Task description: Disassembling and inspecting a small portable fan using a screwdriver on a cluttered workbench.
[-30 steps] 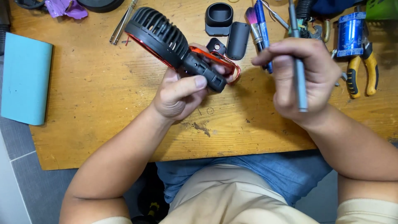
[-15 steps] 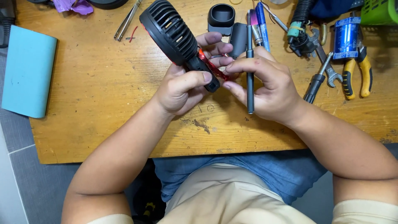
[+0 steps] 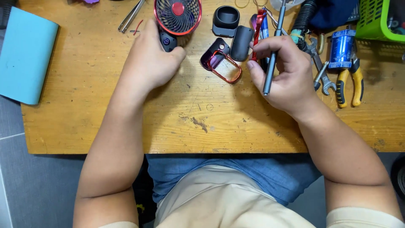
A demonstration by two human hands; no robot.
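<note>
Here, the small black-and-red handheld fan (image 3: 177, 17) is being held down on the wooden worktop (image 3: 84, 105) by the closed left grip (image 3: 152, 61); the slim grey metal screwdriver (image 3: 272, 50) is being clasped upright in the right grip (image 3: 287, 71).

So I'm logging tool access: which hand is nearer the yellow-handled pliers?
Right. The right hand holds a screwdriver just left of the pliers; the left hand grips the fan far across.

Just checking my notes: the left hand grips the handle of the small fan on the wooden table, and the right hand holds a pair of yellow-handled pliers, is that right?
Not quite. In the head view the right hand holds a slim grey screwdriver, not pliers; the yellow-handled pliers lie untouched on the wooden table to its right. The left hand does grip the handle of the small fan.
</note>
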